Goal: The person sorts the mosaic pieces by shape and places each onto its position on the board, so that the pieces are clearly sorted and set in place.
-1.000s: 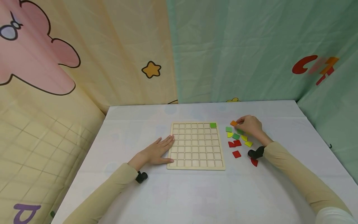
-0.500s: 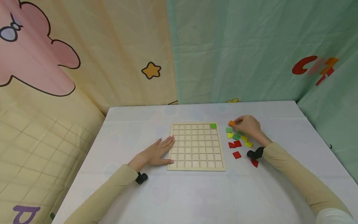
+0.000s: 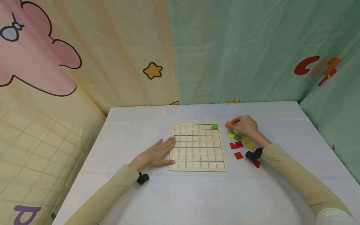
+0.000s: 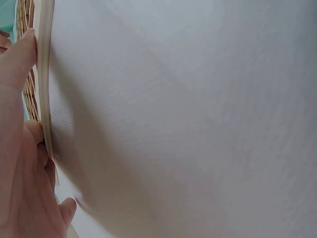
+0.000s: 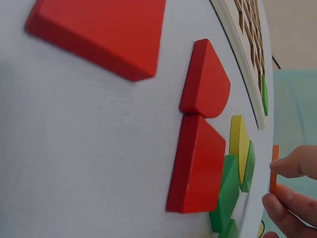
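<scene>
A pale wooden grid board lies flat on the white table, with one green square tile in its far right cell. My left hand spreads over the board's left edge, fingers straight; in the left wrist view the thumb and fingers touch its wooden rim. Beyond the board's far right corner, my right hand pinches an orange square tile between thumb and fingers. The right wrist view shows this orange tile raised on edge in the fingertips. Part of the green tiles is hidden under the right hand.
Loose tiles lie right of the board: green, yellow and red ones, several in all. A red quarter-round tile lies by the right wrist's black camera. Printed curtains hang behind the table.
My right hand has moved left with the orange tile, toward the board's far right corner. The left hand and the board have stayed in place.
</scene>
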{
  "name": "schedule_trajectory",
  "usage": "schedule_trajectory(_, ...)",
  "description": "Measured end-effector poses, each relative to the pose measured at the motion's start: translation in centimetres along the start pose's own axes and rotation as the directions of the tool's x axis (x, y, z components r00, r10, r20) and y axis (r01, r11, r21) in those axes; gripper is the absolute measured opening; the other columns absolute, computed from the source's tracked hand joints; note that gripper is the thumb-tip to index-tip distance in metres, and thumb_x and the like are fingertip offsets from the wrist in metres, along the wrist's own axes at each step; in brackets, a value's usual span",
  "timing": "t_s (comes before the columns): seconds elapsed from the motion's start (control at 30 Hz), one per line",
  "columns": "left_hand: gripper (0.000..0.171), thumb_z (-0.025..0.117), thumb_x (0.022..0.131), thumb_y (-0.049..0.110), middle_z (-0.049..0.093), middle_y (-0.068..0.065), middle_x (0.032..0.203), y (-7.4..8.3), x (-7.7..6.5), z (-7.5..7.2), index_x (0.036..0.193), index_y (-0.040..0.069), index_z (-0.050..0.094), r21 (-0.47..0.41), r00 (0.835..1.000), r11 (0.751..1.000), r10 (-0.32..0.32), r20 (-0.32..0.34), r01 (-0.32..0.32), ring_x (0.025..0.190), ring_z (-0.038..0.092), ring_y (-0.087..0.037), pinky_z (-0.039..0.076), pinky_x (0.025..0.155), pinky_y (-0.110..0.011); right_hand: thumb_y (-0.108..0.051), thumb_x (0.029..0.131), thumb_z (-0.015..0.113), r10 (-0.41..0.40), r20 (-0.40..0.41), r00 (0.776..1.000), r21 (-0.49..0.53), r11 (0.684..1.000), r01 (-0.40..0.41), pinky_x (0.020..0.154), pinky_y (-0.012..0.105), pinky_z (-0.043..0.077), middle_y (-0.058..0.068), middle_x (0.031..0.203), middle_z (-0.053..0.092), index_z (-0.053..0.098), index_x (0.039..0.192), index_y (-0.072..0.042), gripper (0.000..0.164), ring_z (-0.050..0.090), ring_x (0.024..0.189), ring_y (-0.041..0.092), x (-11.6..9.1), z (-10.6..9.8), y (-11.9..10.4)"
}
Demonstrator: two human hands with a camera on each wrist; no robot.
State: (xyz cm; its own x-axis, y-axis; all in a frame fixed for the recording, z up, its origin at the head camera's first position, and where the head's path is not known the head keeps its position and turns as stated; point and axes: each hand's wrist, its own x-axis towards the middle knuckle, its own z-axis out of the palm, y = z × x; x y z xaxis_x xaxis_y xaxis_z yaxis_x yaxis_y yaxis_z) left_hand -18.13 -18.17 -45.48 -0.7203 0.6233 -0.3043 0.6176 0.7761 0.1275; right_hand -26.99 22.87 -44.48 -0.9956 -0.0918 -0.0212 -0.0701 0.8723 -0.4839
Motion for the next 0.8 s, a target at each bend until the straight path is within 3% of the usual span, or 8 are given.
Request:
schedule_trajectory(0.33, 0.094, 0.042, 0.092, 0.066, -0.004, -0.006, 0.163, 0.0, 0.0, 0.0, 0.155, 0.008, 0.004, 0.007, 1.0, 1.0, -0.004, 0.007, 0.004, 0.151, 0.0, -0.02, 0.008, 0.122, -0.05, -0.039, 0.081, 0.072, -0.034, -0.008, 0.999, 0.008, 0.999, 0.034, 0.05, 0.023, 0.042, 0.014, 0.098, 0.074, 0.074, 0.103, -0.003, 0.042, 0.058, 0.064, 0.017, 0.0, 0.4, -1.7)
schedule_trajectory(0.8, 0.094, 0.041, 0.092, 0.067, -0.003, -0.006, 0.163, -0.2, -0.1, 0.0, 0.155, 0.009, 0.004, -0.009, 1.0, 1.0, 0.004, 0.007, -0.004, 0.151, -0.001, -0.02, 0.008, 0.122, -0.049, -0.037, 0.082, 0.073, -0.104, 0.028, 0.994, 0.004, 0.995, 0.104, 0.049, 0.023, 0.042, 0.014, 0.099, 0.074, 0.074, 0.105, -0.005, 0.04, 0.061, 0.068, 0.016, 0.4, 1.1, -3.6)
